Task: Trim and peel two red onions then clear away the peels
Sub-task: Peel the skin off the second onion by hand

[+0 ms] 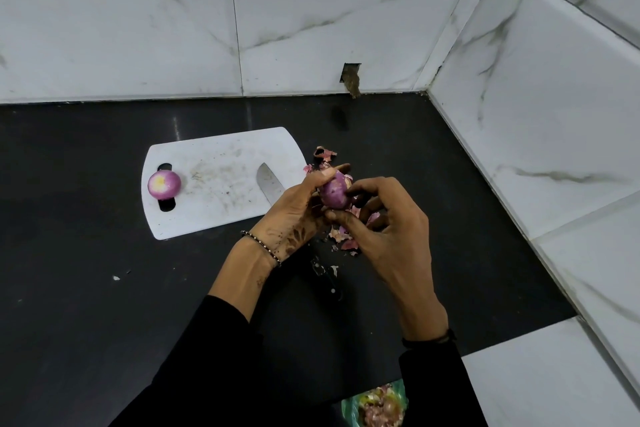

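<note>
My left hand point(294, 210) grips a red onion point(333, 193) above the dark counter, just right of the white cutting board point(214, 184). My right hand point(388, 229) has its fingertips curled against the onion's right side and underside, pinching at its skin. A second onion point(164, 185), peeled and shiny, rests on the board's left end over the handle slot. Loose pinkish peels point(341, 236) lie on the counter under my hands, and more peels point(323, 153) lie behind them. A knife blade point(269, 182) lies on the board's right part; its black handle point(325, 276) shows below my left wrist.
The black counter point(104, 288) meets marble-look tiled walls at the back and right. A green container point(377, 407) holding onion scraps sits at the bottom edge, below my right forearm. A small hole in the back wall point(351, 78) lies behind the peels.
</note>
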